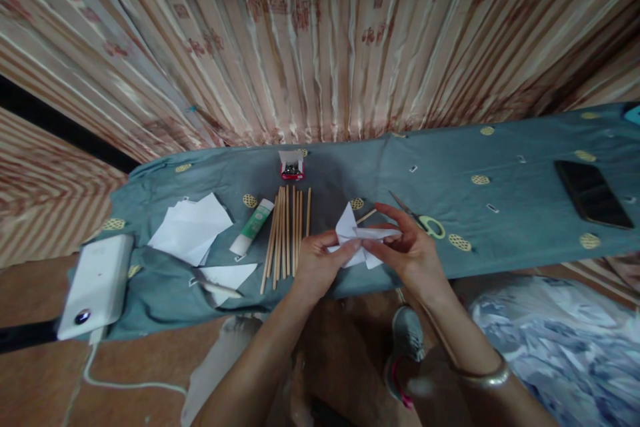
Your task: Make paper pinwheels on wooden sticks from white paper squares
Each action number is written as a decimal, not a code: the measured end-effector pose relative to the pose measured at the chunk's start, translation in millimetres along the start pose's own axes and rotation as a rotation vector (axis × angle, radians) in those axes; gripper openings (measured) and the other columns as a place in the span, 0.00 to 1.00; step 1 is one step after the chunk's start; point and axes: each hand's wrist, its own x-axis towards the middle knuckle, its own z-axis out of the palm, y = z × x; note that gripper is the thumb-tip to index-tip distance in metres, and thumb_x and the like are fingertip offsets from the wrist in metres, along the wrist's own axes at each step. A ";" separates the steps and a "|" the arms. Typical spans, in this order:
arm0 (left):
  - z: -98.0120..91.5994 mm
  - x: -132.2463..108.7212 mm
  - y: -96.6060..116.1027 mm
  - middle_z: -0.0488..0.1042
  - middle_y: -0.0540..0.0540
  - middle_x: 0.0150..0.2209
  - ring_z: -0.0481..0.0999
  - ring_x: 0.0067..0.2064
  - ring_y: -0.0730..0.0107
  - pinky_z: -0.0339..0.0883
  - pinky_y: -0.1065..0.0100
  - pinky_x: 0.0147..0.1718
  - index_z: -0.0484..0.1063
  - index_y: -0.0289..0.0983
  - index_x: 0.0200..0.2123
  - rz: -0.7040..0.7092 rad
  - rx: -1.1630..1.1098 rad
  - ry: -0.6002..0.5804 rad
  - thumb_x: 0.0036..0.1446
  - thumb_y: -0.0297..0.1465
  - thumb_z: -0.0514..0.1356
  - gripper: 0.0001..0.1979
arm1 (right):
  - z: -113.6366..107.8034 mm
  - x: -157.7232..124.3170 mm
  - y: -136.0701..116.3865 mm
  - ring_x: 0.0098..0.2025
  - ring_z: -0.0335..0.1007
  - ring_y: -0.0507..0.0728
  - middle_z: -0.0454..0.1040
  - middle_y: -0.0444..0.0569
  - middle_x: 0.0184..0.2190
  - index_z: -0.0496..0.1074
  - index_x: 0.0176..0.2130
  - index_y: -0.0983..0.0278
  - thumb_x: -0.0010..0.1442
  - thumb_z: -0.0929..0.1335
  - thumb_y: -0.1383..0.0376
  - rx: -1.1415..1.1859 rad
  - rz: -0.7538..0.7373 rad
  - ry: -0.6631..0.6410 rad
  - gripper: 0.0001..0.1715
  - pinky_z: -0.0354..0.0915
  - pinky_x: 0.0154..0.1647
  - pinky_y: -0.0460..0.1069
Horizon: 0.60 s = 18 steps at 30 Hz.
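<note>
By the left hand (319, 265) and the right hand (415, 253), each curled nearly closed with thumb and fingers, a folded paper (346, 227) is pinched just right of the sticks (283, 233). Farther right of the sticks, the scissors (424, 221) are laid near the right hand. The box (292, 169) is set just behind the sticks, the glue (253, 225) just left, the sheets (193, 227) farther left.
</note>
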 end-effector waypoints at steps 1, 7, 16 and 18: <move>-0.3 0.2 -1.0 0.79 0.48 0.26 0.72 0.27 0.71 0.64 0.71 0.29 0.81 0.36 0.28 0.006 0.013 -0.001 0.43 0.40 0.69 0.13 | -0.2 0.0 0.5 0.25 0.73 0.52 0.78 0.44 0.30 0.66 0.51 0.61 0.40 0.77 0.64 -0.002 -0.003 -0.002 0.39 0.66 0.26 0.46; -1.1 1.9 -6.0 0.76 0.49 0.24 0.70 0.26 0.72 0.62 0.72 0.27 0.81 0.35 0.27 0.040 0.061 0.007 0.45 0.40 0.67 0.13 | -0.5 0.0 1.6 0.26 0.74 0.53 0.79 0.44 0.30 0.67 0.50 0.60 0.39 0.78 0.62 -0.002 -0.003 0.017 0.38 0.68 0.27 0.47; -0.7 2.8 -8.7 0.73 0.49 0.22 0.68 0.26 0.72 0.63 0.71 0.27 0.78 0.34 0.25 0.053 0.062 0.035 0.44 0.40 0.67 0.14 | 2.6 -0.2 0.2 0.25 0.74 0.54 0.79 0.43 0.29 0.68 0.49 0.60 0.39 0.78 0.61 0.000 0.004 0.022 0.38 0.69 0.27 0.48; 0.1 2.8 -7.6 0.74 0.49 0.23 0.69 0.26 0.72 0.62 0.71 0.27 0.78 0.34 0.26 0.036 0.036 0.037 0.43 0.39 0.68 0.13 | 2.8 -0.2 -0.1 0.25 0.74 0.54 0.80 0.43 0.29 0.68 0.48 0.60 0.38 0.78 0.62 0.005 0.010 0.028 0.38 0.69 0.27 0.48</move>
